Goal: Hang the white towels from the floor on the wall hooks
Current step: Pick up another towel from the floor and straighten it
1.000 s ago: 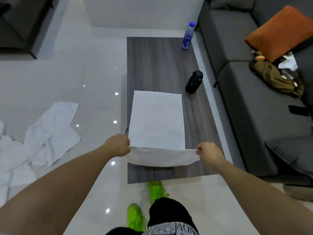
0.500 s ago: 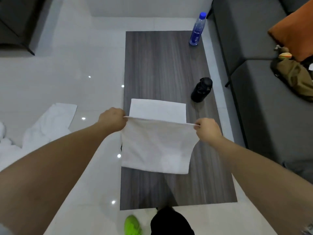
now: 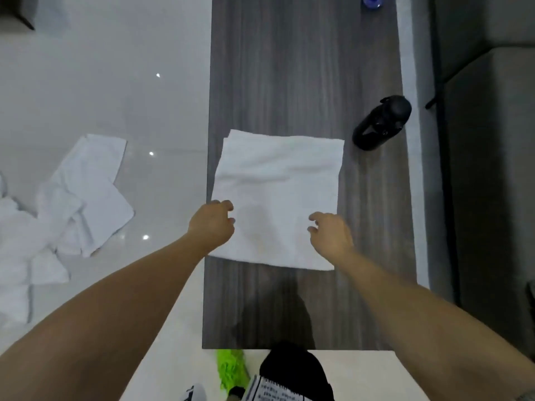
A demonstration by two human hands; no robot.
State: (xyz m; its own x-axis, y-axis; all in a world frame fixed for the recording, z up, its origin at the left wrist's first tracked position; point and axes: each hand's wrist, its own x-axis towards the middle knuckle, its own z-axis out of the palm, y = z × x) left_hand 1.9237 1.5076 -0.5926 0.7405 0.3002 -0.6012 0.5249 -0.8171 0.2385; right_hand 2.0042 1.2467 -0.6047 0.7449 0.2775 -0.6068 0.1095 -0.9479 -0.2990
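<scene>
A white towel (image 3: 278, 183) lies folded in half on the dark wooden table (image 3: 301, 68). My left hand (image 3: 212, 224) rests at the towel's near left edge with its fingers curled loosely, gripping nothing. Over the near right part of the towel, my right hand (image 3: 330, 233) hovers with fingers apart and empty. More white towels (image 3: 72, 204) lie crumpled on the glossy floor to the left. No wall hooks are in view.
A black bottle (image 3: 382, 123) lies on the table just beyond the towel's far right corner. A blue bottle (image 3: 372, 1) stands at the table's far end. A grey sofa (image 3: 492, 169) runs along the right. My green shoe (image 3: 231, 371) shows below the table edge.
Both hands carried the towel's near edge forward over its far half, folding it, then let go. The towel now lies flat and doubled on the table.
</scene>
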